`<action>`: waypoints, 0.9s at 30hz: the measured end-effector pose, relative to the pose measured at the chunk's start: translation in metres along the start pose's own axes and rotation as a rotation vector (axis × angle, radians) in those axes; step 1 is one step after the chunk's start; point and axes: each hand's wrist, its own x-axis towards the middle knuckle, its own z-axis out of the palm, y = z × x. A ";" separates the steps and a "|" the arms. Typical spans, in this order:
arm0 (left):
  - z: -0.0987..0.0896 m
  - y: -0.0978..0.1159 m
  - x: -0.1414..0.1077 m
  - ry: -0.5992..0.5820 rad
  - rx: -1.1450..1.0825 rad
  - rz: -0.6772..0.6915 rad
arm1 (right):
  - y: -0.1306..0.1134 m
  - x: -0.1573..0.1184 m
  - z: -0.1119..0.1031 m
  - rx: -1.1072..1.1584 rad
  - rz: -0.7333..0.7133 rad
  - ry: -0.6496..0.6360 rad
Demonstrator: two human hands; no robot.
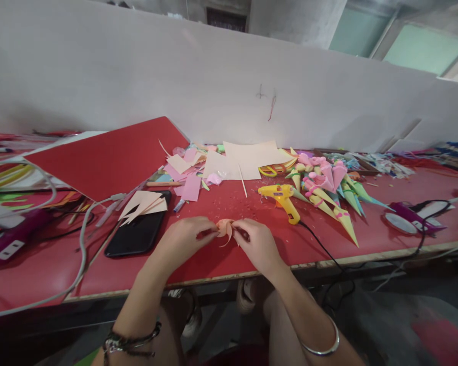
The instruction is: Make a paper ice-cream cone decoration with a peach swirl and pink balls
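Observation:
Between my two hands, just above the red tabletop, is a small peach paper piece with thin curled strips. My left hand pinches its left side between thumb and fingertips. On the opposite side, my right hand pinches it too. A yellow hot glue gun lies to the right, its nozzle pointing left and its black cord running off the front edge. Left of my hands lies a black phone, with cut cream paper pieces on top of it.
Several pastel paper cones are heaped at the right. Pink paper scraps, a thin stick and a cream sheet lie behind my hands. Red board leans at left. Purple power strips and cords flank the workspace.

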 end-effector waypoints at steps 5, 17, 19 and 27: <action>-0.001 0.007 0.000 0.132 0.195 0.039 | -0.001 -0.001 0.000 -0.048 -0.075 0.084; 0.004 0.016 -0.002 0.417 0.409 0.285 | -0.005 -0.006 -0.006 -0.300 -0.350 0.339; 0.004 0.016 -0.003 0.437 0.413 0.302 | -0.006 -0.006 -0.006 -0.321 -0.367 0.363; 0.006 0.015 -0.004 0.435 0.427 0.325 | -0.006 -0.006 -0.006 -0.335 -0.366 0.373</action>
